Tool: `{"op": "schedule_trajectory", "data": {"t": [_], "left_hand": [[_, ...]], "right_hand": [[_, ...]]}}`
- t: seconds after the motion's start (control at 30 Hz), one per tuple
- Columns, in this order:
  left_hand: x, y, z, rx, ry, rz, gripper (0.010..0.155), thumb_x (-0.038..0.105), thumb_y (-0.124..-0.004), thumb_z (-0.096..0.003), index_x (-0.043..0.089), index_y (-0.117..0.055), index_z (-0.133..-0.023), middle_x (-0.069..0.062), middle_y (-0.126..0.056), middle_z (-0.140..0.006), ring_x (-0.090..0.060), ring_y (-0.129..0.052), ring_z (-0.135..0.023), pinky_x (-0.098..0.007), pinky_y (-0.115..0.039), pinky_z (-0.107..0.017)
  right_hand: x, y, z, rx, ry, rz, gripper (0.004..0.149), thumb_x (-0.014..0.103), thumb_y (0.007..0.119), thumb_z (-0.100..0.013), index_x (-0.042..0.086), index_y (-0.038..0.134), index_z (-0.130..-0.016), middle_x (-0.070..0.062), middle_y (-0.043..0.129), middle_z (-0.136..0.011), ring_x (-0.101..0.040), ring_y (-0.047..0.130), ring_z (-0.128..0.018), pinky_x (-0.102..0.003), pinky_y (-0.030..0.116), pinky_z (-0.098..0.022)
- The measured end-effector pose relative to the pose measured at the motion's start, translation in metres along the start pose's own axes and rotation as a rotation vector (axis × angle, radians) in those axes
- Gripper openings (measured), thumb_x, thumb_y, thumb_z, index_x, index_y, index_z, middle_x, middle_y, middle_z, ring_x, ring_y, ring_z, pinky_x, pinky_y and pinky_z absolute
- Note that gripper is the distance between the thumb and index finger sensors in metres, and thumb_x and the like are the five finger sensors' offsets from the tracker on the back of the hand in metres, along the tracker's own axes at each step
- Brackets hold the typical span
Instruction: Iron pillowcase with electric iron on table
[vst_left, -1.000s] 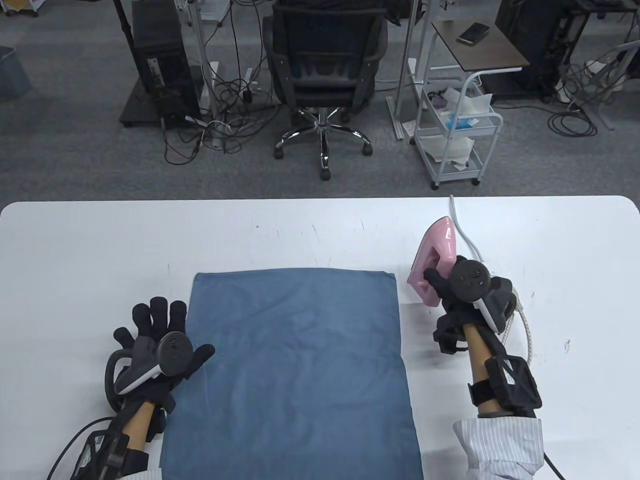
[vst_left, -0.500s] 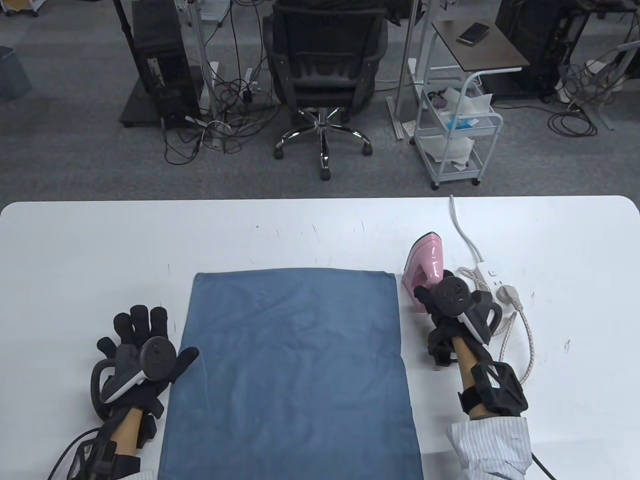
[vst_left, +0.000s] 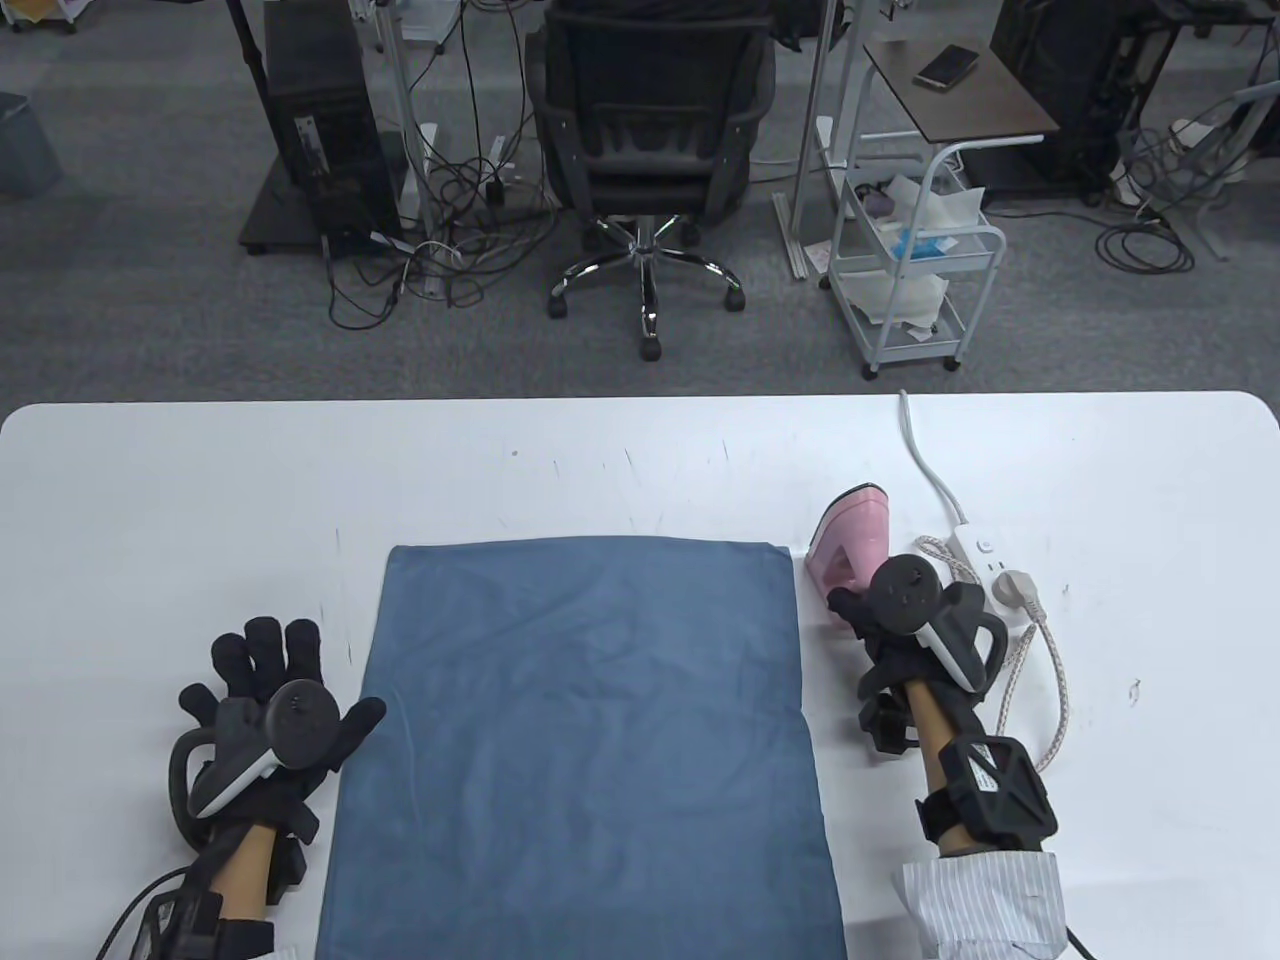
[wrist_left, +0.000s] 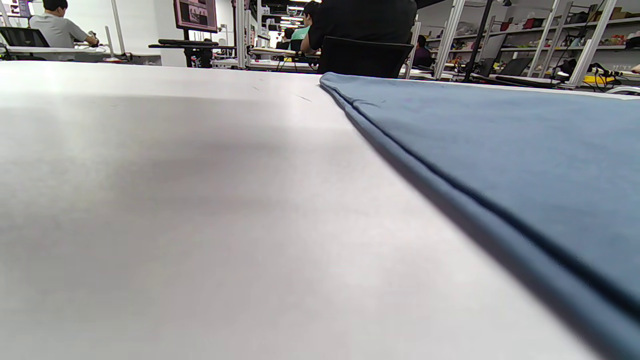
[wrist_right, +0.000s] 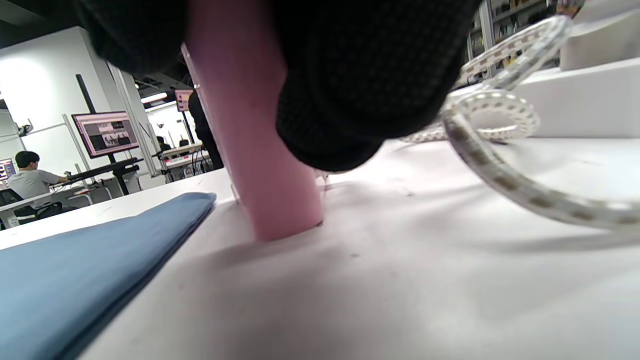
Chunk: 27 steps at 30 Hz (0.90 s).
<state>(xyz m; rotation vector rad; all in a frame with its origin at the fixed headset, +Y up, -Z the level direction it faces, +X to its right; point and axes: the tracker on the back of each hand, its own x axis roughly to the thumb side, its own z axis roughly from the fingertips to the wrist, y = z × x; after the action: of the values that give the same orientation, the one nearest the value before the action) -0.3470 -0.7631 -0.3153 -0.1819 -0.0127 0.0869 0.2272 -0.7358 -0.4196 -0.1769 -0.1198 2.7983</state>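
A blue pillowcase (vst_left: 590, 740) lies flat on the white table (vst_left: 200, 480); it also shows in the left wrist view (wrist_left: 500, 140) and the right wrist view (wrist_right: 90, 265). A pink electric iron (vst_left: 850, 550) stands upright on its heel just right of the pillowcase's far right corner. My right hand (vst_left: 880, 610) grips the iron's handle; the right wrist view shows the gloved fingers (wrist_right: 360, 75) wrapped round the pink iron (wrist_right: 260, 165). My left hand (vst_left: 265, 690) lies flat with fingers spread on the table beside the pillowcase's left edge, thumb touching the cloth.
A white power strip (vst_left: 985, 560) with a plug and a braided cord (vst_left: 1050, 680) lies right of the iron; the cord shows in the right wrist view (wrist_right: 500, 165). An office chair (vst_left: 650, 130) and a cart (vst_left: 920, 270) stand beyond the table's far edge.
My right hand has brought the iron down and toward me, standing it on the table beside the pillowcase. My left hand has slid left and toward me along the cloth's edge.
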Motion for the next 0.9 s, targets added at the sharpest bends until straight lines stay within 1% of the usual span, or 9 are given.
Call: {"op": "schedule_trajectory", "data": {"t": [0.1,0.2,0.4,0.47,0.53,0.6,0.67,0.77,0.9], "left_hand": [[0.001,-0.001,0.000,-0.006,-0.004,-0.008,0.100,0.073,-0.033,-0.0506,0.009,0.016,-0.109,-0.030,0.026,-0.106,-0.063,0.015,-0.094,-0.086,-0.011,-0.059],[0.003,-0.001,0.000,-0.011,-0.010,-0.032,0.100,0.073,-0.033,-0.0504,0.009,0.016,-0.109,-0.030,0.026,-0.106,-0.063,0.015,-0.094,-0.086,-0.011,-0.059],[0.005,-0.002,0.000,-0.012,-0.021,-0.041,0.100,0.072,-0.034,-0.0506,0.009,0.015,-0.109,-0.030,0.025,-0.107,-0.062,0.015,-0.095,-0.085,-0.011,-0.060],[0.006,-0.002,0.000,-0.010,-0.024,-0.049,0.099,0.072,-0.034,-0.0506,0.009,0.015,-0.109,-0.030,0.024,-0.107,-0.061,0.015,-0.095,-0.084,-0.009,-0.062],[0.006,-0.002,0.000,-0.006,-0.025,-0.056,0.099,0.072,-0.034,-0.0505,0.009,0.015,-0.109,-0.030,0.024,-0.107,-0.061,0.015,-0.095,-0.082,-0.008,-0.062],[0.006,-0.002,-0.001,-0.009,-0.026,-0.064,0.099,0.072,-0.034,-0.0506,0.009,0.015,-0.109,-0.030,0.024,-0.107,-0.061,0.015,-0.095,-0.082,-0.008,-0.063],[0.006,-0.002,-0.001,-0.011,-0.026,-0.069,0.099,0.072,-0.035,-0.0506,0.009,0.015,-0.109,-0.029,0.024,-0.107,-0.060,0.015,-0.095,-0.081,-0.007,-0.063],[0.007,-0.003,-0.001,-0.016,-0.023,-0.076,0.099,0.071,-0.035,-0.0508,0.009,0.014,-0.109,-0.029,0.023,-0.107,-0.060,0.015,-0.095,-0.081,-0.007,-0.063],[0.009,-0.004,-0.001,-0.016,-0.029,-0.085,0.099,0.071,-0.035,-0.0509,0.008,0.014,-0.109,-0.030,0.023,-0.107,-0.060,0.015,-0.095,-0.081,-0.007,-0.063]], "right_hand": [[0.002,-0.010,0.002,0.119,0.029,-0.004,0.076,0.049,0.067,-0.053,-0.006,0.055,-0.104,-0.023,0.082,-0.092,-0.030,0.100,-0.052,-0.031,0.090,-0.037],[0.003,-0.022,0.005,0.178,0.015,0.016,0.078,0.048,0.067,-0.054,-0.008,0.052,-0.106,-0.026,0.079,-0.094,-0.034,0.098,-0.056,-0.034,0.089,-0.040],[0.004,-0.049,0.012,0.232,-0.022,0.038,0.073,0.042,0.067,-0.056,-0.008,0.052,-0.106,-0.026,0.079,-0.095,-0.036,0.096,-0.061,-0.038,0.087,-0.044],[0.003,-0.059,0.012,0.225,-0.039,0.048,0.069,0.039,0.068,-0.056,-0.006,0.054,-0.105,-0.025,0.080,-0.094,-0.036,0.095,-0.062,-0.038,0.087,-0.045],[0.001,-0.070,0.011,0.191,-0.059,0.067,0.064,0.036,0.068,-0.056,-0.004,0.056,-0.105,-0.023,0.081,-0.093,-0.035,0.095,-0.063,-0.038,0.087,-0.045],[-0.002,-0.078,0.009,0.132,-0.082,0.108,0.058,0.030,0.068,-0.056,-0.001,0.057,-0.104,-0.021,0.081,-0.093,-0.037,0.093,-0.067,-0.042,0.085,-0.049],[-0.008,-0.083,0.006,0.085,-0.087,0.184,0.053,0.025,0.065,-0.057,0.003,0.056,-0.104,-0.018,0.079,-0.096,-0.040,0.088,-0.075,-0.047,0.081,-0.055],[-0.020,-0.083,-0.004,0.047,-0.100,0.253,0.051,0.022,0.061,-0.058,0.006,0.052,-0.106,-0.016,0.075,-0.102,-0.044,0.078,-0.085,-0.054,0.072,-0.062],[-0.040,-0.074,-0.021,0.030,-0.071,0.267,0.051,0.019,0.061,-0.058,0.010,0.049,-0.107,-0.013,0.071,-0.106,-0.047,0.068,-0.093,-0.060,0.063,-0.067]]}}
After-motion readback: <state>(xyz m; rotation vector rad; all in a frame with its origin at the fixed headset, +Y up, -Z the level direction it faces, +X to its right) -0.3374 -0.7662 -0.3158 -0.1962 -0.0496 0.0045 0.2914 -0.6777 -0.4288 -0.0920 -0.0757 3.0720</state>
